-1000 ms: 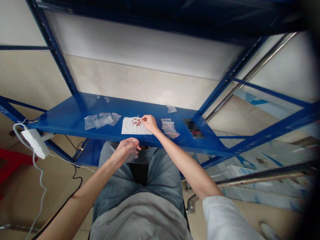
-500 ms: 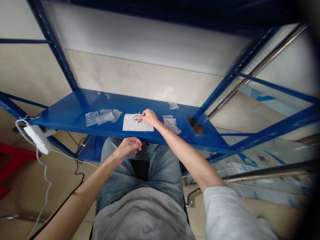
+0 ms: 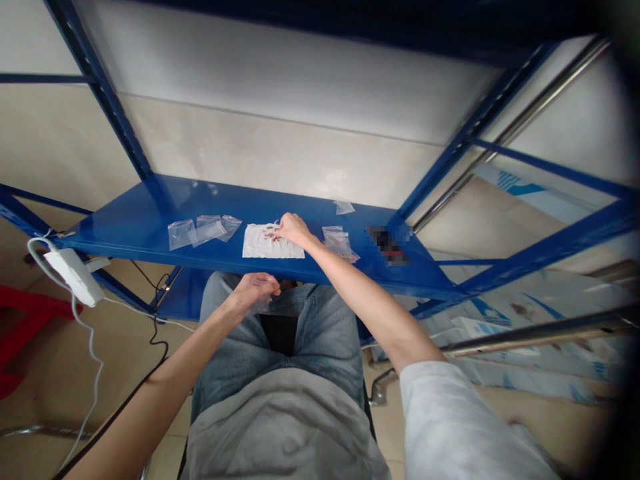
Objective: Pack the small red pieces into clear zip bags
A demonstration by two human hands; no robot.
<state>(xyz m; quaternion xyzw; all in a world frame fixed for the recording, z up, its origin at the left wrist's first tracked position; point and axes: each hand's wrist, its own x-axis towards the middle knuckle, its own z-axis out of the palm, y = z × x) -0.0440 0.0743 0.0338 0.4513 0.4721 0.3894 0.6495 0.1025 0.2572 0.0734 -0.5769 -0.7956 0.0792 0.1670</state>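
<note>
Right hand [image 3: 294, 230] reaching far forward over a blue steel shelf [image 3: 310, 273], arm nearly straight from a pale grey sleeve [image 3: 430, 407] at 4 o'clock, wrist tipped slightly down. Its fingers [image 3: 278, 227] pinched almost closed, tips down at the top right of a white sheet [image 3: 263, 248], among small red bits [image 3: 271, 233] scattered on that sheet. Whether any bit sits between the fingertips: too small to tell.

Left hand [image 3: 255, 292] lower and closer, just below the shelf's front edge, above blue jeans [image 3: 325, 327], forearm rising from 7 o'clock, elbow well out to the side. Its fingers [image 3: 265, 283] curled and closed, apparently gripping a small clear bag [image 3: 261, 306] that hangs below them.

At 9 o'clock from the white sheet, 3 overlapping clear zip bags [image 3: 200, 230] lying flat on the shelf. At 3 o'clock, just beside it, more clear bags [image 3: 340, 245] in a small heap, with red bits inside. At 1 o'clock, 1 lone clear bag [image 3: 345, 207] near the back wall [image 3: 280, 160]. Farther toward 3 o'clock, a pixelated patch [image 3: 387, 245] hiding whatever lies there. At the shelf's left end, a white power strip [image 3: 74, 277] with a white cord.
</note>
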